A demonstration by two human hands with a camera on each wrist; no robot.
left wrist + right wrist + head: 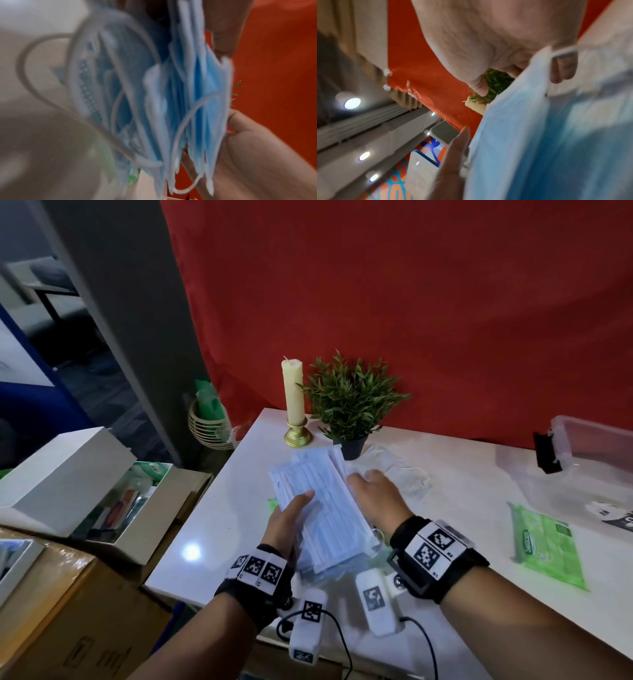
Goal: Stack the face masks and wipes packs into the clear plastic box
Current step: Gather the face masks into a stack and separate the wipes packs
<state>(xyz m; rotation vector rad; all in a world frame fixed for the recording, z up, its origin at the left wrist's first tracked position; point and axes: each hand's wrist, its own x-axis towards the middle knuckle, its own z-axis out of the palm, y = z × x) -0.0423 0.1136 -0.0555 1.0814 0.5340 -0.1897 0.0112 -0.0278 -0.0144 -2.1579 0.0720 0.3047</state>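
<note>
I hold a thick stack of blue-and-white face masks [325,508] just above the white table [222,508] with both hands. My left hand [294,508] grips its near left side, thumb on top and fingers underneath. My right hand [363,481] curls over the far right edge. The left wrist view shows the stack's [180,94] fanned edges and loose ear loops, blurred; the right wrist view shows the masks [539,135] under my palm. A few pale masks [397,470] lie behind my right hand. A green wipes pack [548,546] lies to the right. The clear plastic box [582,426] stands at the far right.
A candle on a gold holder [294,398] and a small potted plant [349,405] stand at the table's back edge. Left of the table are open cardboard boxes [130,501] and a white box [58,474]. A sliver of green pack [273,503] shows beneath the stack.
</note>
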